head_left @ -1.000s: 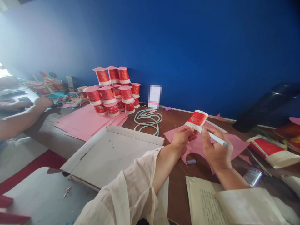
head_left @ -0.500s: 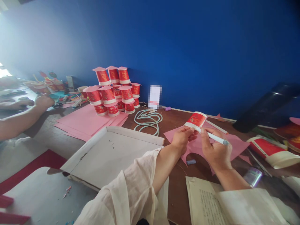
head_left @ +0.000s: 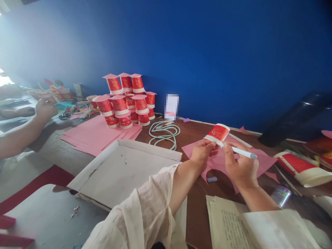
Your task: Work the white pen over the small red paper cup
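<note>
My left hand [head_left: 203, 154] is closed on a red paper cup [head_left: 217, 132] with a white rim and a gold pattern; the cup lies tilted on its side above the table. My right hand [head_left: 240, 166] grips a white marker pen [head_left: 243, 152], its tip against the cup's white rim. Under both hands lies a pink paper sheet [head_left: 261, 160] with rounded pieces cut out of it. A small bluish pen cap [head_left: 212, 179] rests by the sheet's lower edge.
Stacked red cups [head_left: 119, 105] with pink paper tops stand on pink sheets [head_left: 85, 133]. Nearby are a white box lid [head_left: 109, 173], a coiled cable [head_left: 164, 135], written papers [head_left: 225, 221], a tape roll [head_left: 280, 197] and a dark bottle [head_left: 293, 119]. A co-worker's hand [head_left: 46, 110] is at far left.
My right hand and the marker have shifted slightly right along the cup's rim. The cup has barely moved. At left, the co-worker's hand has risen a little.
</note>
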A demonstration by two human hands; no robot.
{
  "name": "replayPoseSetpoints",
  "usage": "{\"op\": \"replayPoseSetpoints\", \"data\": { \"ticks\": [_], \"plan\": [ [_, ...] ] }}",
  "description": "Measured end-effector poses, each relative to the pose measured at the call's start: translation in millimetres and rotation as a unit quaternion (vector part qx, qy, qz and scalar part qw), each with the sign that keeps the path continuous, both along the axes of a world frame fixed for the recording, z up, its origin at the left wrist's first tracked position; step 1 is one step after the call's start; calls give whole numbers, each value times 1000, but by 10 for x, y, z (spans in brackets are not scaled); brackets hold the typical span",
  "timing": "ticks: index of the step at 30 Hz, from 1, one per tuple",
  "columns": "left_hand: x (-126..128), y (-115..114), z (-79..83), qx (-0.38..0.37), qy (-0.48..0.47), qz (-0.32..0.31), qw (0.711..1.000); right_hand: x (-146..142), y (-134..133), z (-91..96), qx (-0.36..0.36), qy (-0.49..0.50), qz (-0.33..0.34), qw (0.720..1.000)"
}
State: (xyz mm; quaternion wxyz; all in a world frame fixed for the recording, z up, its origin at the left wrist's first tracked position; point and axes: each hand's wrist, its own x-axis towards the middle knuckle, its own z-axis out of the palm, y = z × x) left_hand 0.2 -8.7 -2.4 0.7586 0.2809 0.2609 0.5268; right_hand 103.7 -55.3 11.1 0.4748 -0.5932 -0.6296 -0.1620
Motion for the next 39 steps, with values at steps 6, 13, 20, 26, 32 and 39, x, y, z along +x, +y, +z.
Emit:
{"op": "replayPoseSetpoints", "data": {
  "ticks": [6,13,20,26,32,39],
  "plan": [
    [-3,-11,23,-3,3,0,1000,-6,-9,8,-7,16,-9,1000],
    [-2,-4,20,-24,-23,1,999,-7,-16,18,18,40,-9,999],
    [-12,-24,38,-17,-22,-2,1000,-11,-16,22,-1,48,-23,999],
    [-9,-32,43,-13,-18,-7,1000,-11,-8,7,-19,36,-29,999],
    [-15,-32,43,-4,-11,-9,1000,-5,-8,6,-26,14,-43,999],
    [-19,-38,41,4,-2,-6,1000,-14,-14,37,-24,18,-40,999]
  ]
}}
